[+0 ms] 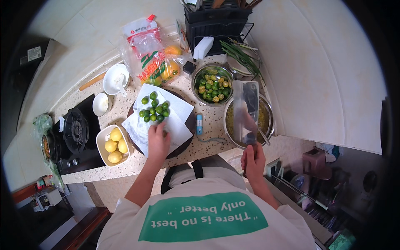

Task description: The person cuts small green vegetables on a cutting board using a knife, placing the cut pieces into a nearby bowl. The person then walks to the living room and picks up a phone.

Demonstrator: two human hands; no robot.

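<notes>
My right hand (254, 159) grips the handle of a broad cleaver (247, 109), its shiny blade raised over a steel bowl of yellowish-brown mixture (267, 117) with a spoon in it. My left hand (158, 139) is at the near side of a group of whole green calamansi limes (158, 109) on white paper towels (179, 107). Its fingers are bent around a small dark green thing, likely one of the limes, mostly hidden. The towels lie on a dark round board (189, 125). Behind the cleaver's left side, a steel bowl (195, 93) holds halved and whole-looking limes (215, 87).
A white basket (99, 147) of lemons (115, 134) stands left, near a gas hob (90, 134). White bowls (101, 104), a plastic bag of fruit (156, 67), spring onions (242, 57) and a black rack (215, 28) stand farther back. A blue tube (199, 124) lies right of the board.
</notes>
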